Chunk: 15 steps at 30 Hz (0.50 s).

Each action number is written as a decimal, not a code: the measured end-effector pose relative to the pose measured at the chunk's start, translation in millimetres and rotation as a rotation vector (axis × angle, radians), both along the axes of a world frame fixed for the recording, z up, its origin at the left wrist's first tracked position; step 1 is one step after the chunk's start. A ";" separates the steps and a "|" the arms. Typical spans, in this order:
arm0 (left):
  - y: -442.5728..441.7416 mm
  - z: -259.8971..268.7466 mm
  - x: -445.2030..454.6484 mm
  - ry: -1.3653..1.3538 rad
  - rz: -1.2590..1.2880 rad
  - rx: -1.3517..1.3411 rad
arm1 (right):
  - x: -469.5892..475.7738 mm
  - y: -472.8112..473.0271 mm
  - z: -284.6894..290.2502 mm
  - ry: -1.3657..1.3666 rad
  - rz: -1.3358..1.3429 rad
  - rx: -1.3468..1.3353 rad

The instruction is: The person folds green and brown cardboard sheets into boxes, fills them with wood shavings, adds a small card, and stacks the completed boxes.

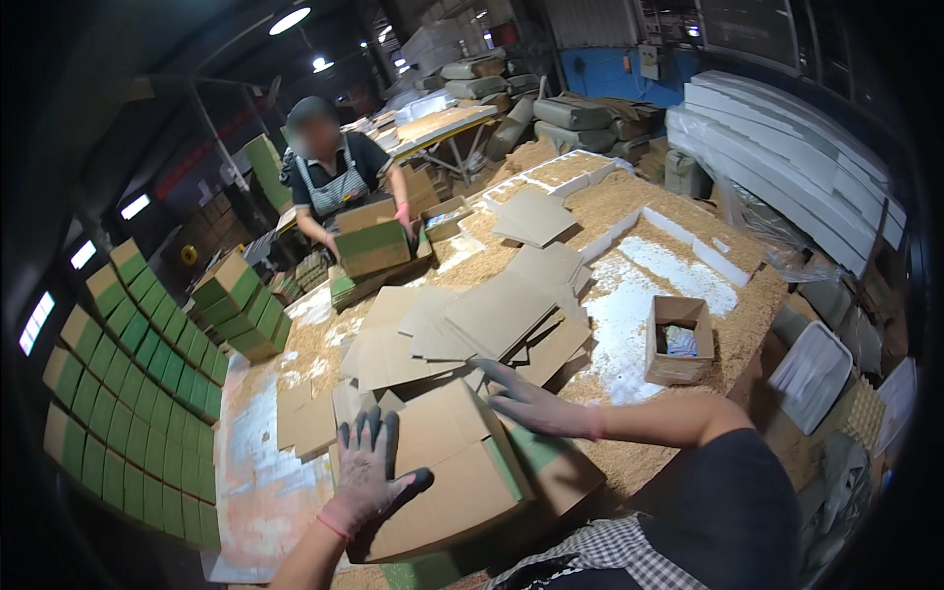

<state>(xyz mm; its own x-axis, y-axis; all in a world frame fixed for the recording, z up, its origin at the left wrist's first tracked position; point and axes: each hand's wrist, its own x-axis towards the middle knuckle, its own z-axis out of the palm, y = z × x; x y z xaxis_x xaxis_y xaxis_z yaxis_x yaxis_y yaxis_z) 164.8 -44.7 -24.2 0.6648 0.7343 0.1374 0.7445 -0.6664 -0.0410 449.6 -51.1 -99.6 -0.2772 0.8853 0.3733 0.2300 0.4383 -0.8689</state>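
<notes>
A brown and green cardboard box (450, 479) lies before me, its brown face upward. On its left side rests my left hand (369, 468) in a grey work glove, palm down with the fingers spread. My right hand (537, 407), gloved the same way, reaches over the far right edge of the box with its fingers extended and nothing visibly gripped; whether it touches the box is unclear. Beside the box, below my right forearm, sits another brown and green carton (557, 472), partly hidden. Flat cardboard sheets (494, 313) lie in a loose pile just beyond both hands.
Sawdust-like material (752, 295) covers much of the worktable. A small open carton (678, 343) holding printed packets stands at right. Across the table, a co-worker (335, 177) handles a box (372, 243). Stacked green and brown boxes (136, 383) line the left side; white foam slabs (789, 169) lie far right.
</notes>
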 end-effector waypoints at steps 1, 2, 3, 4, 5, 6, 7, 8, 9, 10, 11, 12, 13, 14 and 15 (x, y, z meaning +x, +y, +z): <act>-4.1 6.7 -19.0 -0.013 -0.007 0.039 | 5.7 -20.5 -28.8 -0.002 0.068 -0.084; -6.2 10.4 -38.2 -0.183 -0.010 0.025 | 6.0 -54.1 -58.7 0.058 0.273 -0.099; -7.6 3.5 -53.2 -0.368 -0.022 -0.013 | 8.1 -89.0 -83.2 0.160 0.479 -0.127; -11.6 -10.2 -66.9 -0.553 -0.019 -0.072 | 9.5 -107.7 -76.8 0.185 0.582 -0.097; -9.3 -20.5 -78.2 -0.730 -0.190 -0.025 | 8.7 -107.5 -30.2 -0.069 0.472 0.184; -11.6 -33.0 -86.3 -0.870 -0.200 -0.092 | 7.1 -83.5 16.6 -0.325 0.343 0.472; -15.1 -52.9 -91.5 -0.999 -0.130 -0.175 | -1.1 -59.2 41.5 -0.084 0.386 0.310; -20.4 -74.8 -96.6 -1.093 -0.028 -0.236 | -15.4 -44.8 75.5 -0.033 0.375 0.253; -26.3 -99.2 -99.0 -1.138 0.097 -0.243 | -31.2 -29.5 109.2 0.022 0.369 0.197; -31.3 -119.8 -103.0 -1.155 0.198 -0.227 | -53.7 -28.4 147.1 -0.119 0.319 0.246; -31.0 -132.0 -102.0 -1.161 0.252 -0.209 | -79.0 -28.6 141.4 -0.317 0.292 0.485; -28.3 -139.0 -103.2 -1.162 0.273 -0.206 | -104.8 -33.4 124.1 -0.527 0.254 0.723; -24.7 -140.9 -107.4 -1.159 0.280 -0.225 | -128.4 -40.9 106.6 -0.620 0.364 0.667; -23.6 -143.2 -113.8 -1.151 0.294 -0.237 | -153.2 -46.7 82.2 -0.701 0.478 0.607; -24.7 -145.2 -117.0 -1.148 0.305 -0.250 | -173.1 -47.3 46.8 -0.668 0.628 0.567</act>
